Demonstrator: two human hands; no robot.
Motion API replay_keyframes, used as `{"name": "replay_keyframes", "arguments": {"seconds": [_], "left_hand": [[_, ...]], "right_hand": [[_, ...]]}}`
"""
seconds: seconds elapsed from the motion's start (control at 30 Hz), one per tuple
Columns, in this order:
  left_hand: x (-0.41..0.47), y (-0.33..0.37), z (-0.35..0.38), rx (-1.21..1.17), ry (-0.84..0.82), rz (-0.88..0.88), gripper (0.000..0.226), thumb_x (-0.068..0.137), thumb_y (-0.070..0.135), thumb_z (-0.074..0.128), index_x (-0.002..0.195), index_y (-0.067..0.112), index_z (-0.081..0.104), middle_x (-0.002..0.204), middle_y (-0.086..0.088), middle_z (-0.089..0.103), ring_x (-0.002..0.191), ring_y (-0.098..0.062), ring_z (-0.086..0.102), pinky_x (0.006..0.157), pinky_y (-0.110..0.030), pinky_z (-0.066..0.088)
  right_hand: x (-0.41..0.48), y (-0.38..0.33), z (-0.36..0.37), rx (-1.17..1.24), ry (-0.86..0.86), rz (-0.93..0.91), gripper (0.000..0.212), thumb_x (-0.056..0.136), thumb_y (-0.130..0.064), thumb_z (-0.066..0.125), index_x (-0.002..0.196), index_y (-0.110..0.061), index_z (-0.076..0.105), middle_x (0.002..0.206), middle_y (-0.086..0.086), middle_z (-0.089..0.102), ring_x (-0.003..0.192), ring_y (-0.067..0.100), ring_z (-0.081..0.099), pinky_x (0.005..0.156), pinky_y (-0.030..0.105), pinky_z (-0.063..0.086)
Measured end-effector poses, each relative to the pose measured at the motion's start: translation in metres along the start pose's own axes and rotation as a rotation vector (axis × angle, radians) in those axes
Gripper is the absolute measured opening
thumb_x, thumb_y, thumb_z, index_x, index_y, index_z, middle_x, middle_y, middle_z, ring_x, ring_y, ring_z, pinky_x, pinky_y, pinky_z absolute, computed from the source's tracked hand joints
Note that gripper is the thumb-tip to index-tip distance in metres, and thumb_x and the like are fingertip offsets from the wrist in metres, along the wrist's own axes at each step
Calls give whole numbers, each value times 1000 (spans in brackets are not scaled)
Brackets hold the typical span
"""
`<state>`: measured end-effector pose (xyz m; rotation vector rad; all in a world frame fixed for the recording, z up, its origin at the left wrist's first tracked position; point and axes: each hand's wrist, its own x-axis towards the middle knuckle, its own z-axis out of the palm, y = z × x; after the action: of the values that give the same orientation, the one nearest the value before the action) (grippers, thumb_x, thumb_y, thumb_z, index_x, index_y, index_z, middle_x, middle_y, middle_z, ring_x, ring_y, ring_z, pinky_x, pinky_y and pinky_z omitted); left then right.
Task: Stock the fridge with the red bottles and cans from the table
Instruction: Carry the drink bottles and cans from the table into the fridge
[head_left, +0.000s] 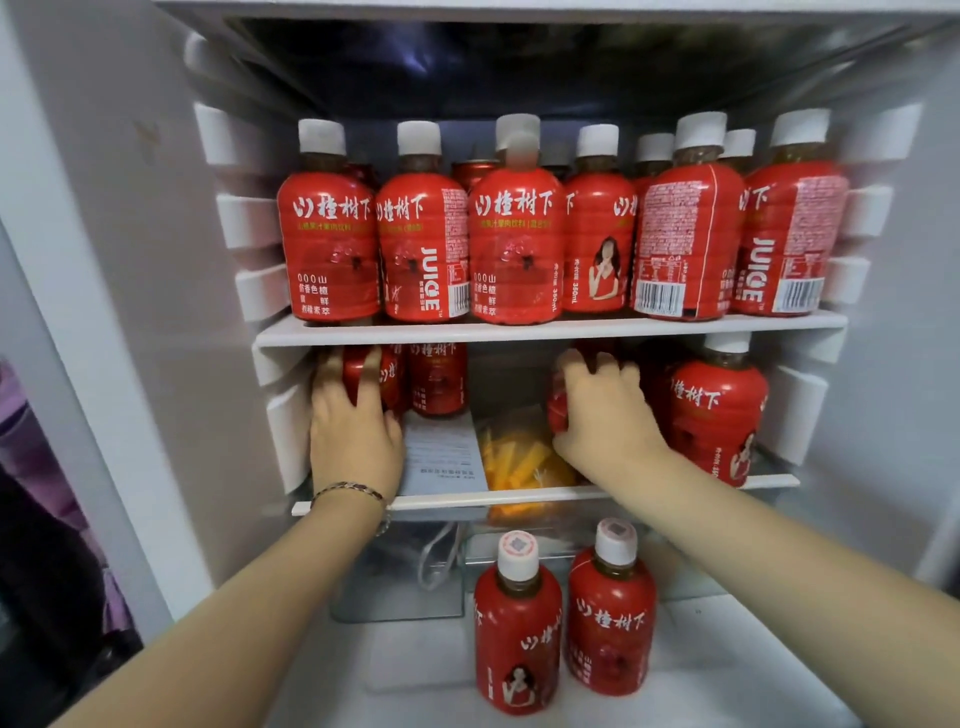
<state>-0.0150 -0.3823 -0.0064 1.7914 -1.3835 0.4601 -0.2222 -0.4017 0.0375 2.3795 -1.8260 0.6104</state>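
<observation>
The open fridge fills the view. Its upper shelf (550, 328) carries a full row of red juice bottles with white caps (519, 234), with more bottles and a red can (470, 171) behind. On the middle shelf (519, 500) my left hand (353, 431) grips a red can (358, 371) at the left, beside two other red cans (436, 379). My right hand (605, 415) is closed on a red container (558, 415), mostly hidden by my fingers. A red bottle (717, 410) stands to its right. Two red bottles (519, 623) (610, 618) stand on the fridge floor.
A printed paper sheet (441, 452) and a clear bag of orange items (519, 457) lie on the middle shelf between my hands. Below it sits a clear drawer (405, 577). White rail ribs (249, 218) line both side walls. Purple fabric (21, 415) shows at the far left.
</observation>
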Motion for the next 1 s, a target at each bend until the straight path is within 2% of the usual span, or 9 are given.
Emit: {"name": "replay_keyframes", "arguments": {"seconds": [0.13, 0.23, 0.33, 0.43, 0.53, 0.67, 0.8, 0.93, 1.0], "left_hand": [[-1, 1, -1, 7, -3, -6, 64, 83, 7, 60, 142, 14, 35, 148, -22, 21, 134, -38, 23, 108, -46, 28], [-1, 1, -1, 12, -12, -4, 64, 84, 7, 59, 142, 15, 34, 149, -21, 20, 135, -38, 22, 109, -45, 27], [-1, 2, -2, 8, -16, -11, 64, 84, 7, 59, 142, 15, 34, 149, -21, 19, 135, -37, 22, 108, -46, 28], [-2, 1, -2, 4, -19, -15, 63, 84, 7, 58, 142, 15, 34, 149, -21, 19, 135, -38, 21, 108, -46, 27], [-2, 1, -2, -1, -14, -9, 63, 84, 6, 59, 141, 14, 35, 149, -22, 20, 136, -38, 21, 108, -46, 27], [-2, 1, -1, -9, -10, -6, 63, 83, 6, 58, 141, 15, 36, 148, -21, 21, 133, -39, 24, 107, -47, 29], [-1, 1, -1, -15, -12, -10, 63, 83, 6, 57, 142, 16, 35, 148, -21, 21, 133, -39, 24, 107, -47, 29], [-2, 0, -1, -14, -7, -4, 63, 84, 6, 57, 142, 16, 35, 148, -21, 21, 133, -38, 24, 106, -46, 29], [-2, 1, -1, -19, -4, -6, 63, 84, 6, 57, 142, 16, 34, 148, -21, 21, 133, -37, 24, 106, -46, 30]], "right_hand": [[-9, 11, 7, 103, -114, -175, 74, 73, -13, 68, 138, -24, 36, 151, 9, 18, 136, 32, 10, 113, 35, 22], [-3, 20, 1, 89, -213, -327, 71, 77, -1, 58, 138, -30, 39, 157, 4, 8, 140, 29, 2, 115, 34, 15], [6, 25, 2, 35, -229, -469, 68, 80, 7, 52, 137, -29, 44, 156, 1, 13, 142, 26, 5, 117, 36, 14], [17, 23, 4, -4, -184, -570, 56, 81, -18, 70, 133, -27, 52, 151, -3, 31, 139, 24, 14, 115, 40, 18], [22, 21, 14, 57, -101, -549, 59, 74, -40, 73, 130, -29, 55, 145, -4, 38, 136, 25, 16, 111, 42, 13], [21, 8, 40, 89, -46, -402, 70, 79, -51, 64, 141, -31, 38, 149, 2, 24, 142, 25, 5, 115, 48, -1], [39, 8, 29, 19, -97, -356, 87, 72, -57, 68, 145, -35, 27, 152, 5, 24, 140, 25, 17, 113, 39, 8], [41, 10, 26, -23, -78, -343, 79, 73, -58, 66, 140, -29, 36, 135, 5, 41, 127, 29, 36, 113, 48, 16], [36, 10, 32, -19, 15, -330, 74, 71, -58, 65, 134, -26, 44, 124, 6, 46, 118, 32, 46, 108, 43, 26]]}}
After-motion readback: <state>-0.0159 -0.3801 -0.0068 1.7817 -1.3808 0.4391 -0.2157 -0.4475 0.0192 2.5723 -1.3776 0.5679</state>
